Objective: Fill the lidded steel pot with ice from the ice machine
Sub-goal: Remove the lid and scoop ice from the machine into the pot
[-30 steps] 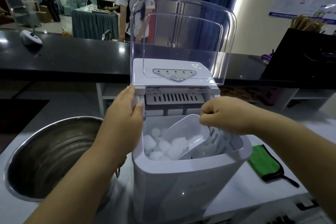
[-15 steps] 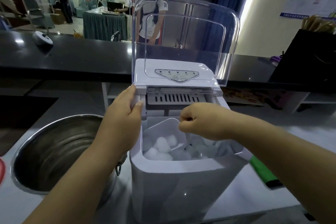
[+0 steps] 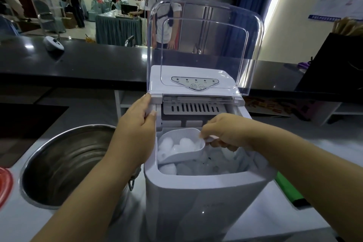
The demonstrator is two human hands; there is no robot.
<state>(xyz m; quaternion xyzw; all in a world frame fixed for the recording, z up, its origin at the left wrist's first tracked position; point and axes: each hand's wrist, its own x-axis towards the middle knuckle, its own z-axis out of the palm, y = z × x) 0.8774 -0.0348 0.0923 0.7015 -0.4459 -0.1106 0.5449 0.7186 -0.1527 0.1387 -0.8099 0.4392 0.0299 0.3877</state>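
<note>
Right hand [image 3: 225, 135] pinches the scoop [image 3: 181, 148] handle, heaped with ice, over the ice machine [image 3: 202, 192] bin. Left hand [image 3: 137, 125] grips the machine's 10 o'clock corner. Steel pot [image 3: 64, 163] open at 9 o'clock. Risk: cubes spilling off the heaped scoop if it tips mid-transfer.

The left arm covers the near right rim of the steel pot [image 3: 64, 165] — its base can't be seen. A red thing [image 3: 5, 184] is cut by the left edge. The green cloth [image 3: 288, 190] is half hidden behind the right arm. The ice machine [image 3: 204, 198] runs off the bottom — panel labels too small.
</note>
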